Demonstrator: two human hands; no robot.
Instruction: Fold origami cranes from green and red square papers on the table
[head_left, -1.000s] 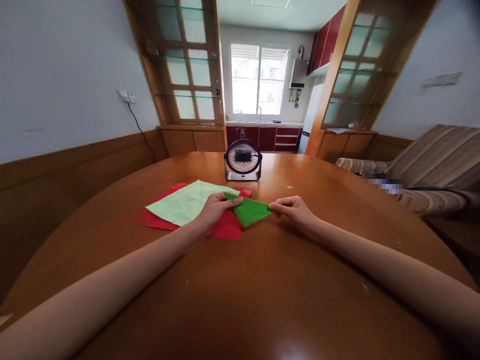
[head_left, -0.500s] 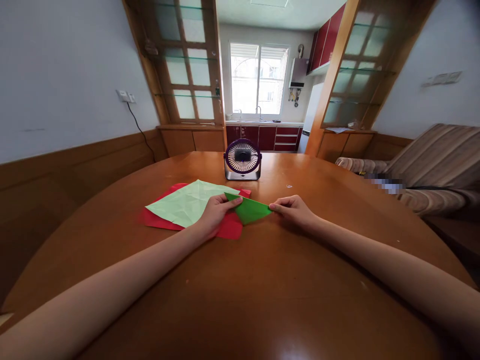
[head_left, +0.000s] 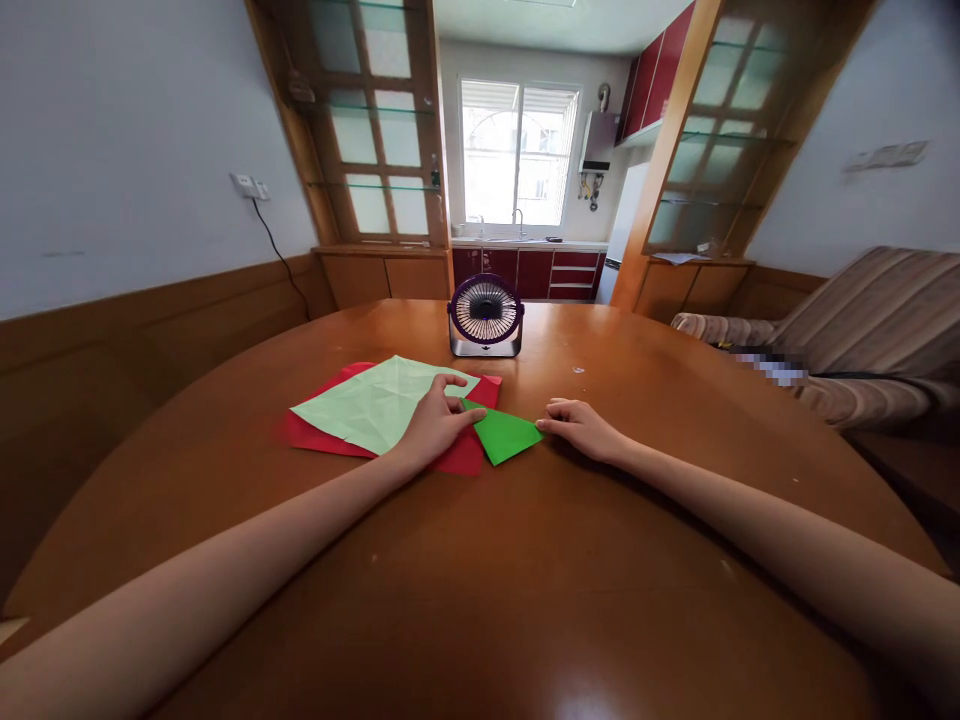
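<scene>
A folded piece of green paper (head_left: 508,434), roughly triangular with its point toward me, lies low over the table between my hands. My left hand (head_left: 435,420) has its thumb on the paper's left end. The index finger of that hand is lifted and bent, apart from the thumb; its other fingers are hidden. At the right corner, my right hand (head_left: 581,428) pinches the paper with thumb and curled fingers. Beneath and beside my left hand is a creased pale green sheet (head_left: 367,405), which rests on red paper (head_left: 319,438).
A small round purple desk fan (head_left: 486,312) stands on the wooden table (head_left: 480,580), beyond the papers. A tiny white scrap (head_left: 578,370) lies to the fan's right. The striped sofa (head_left: 862,330) is off to the right.
The green paper has come down and toward me, its face now flatter. My left index finger has lifted away from the thumb. My right hand stays at the right corner, slightly lower.
</scene>
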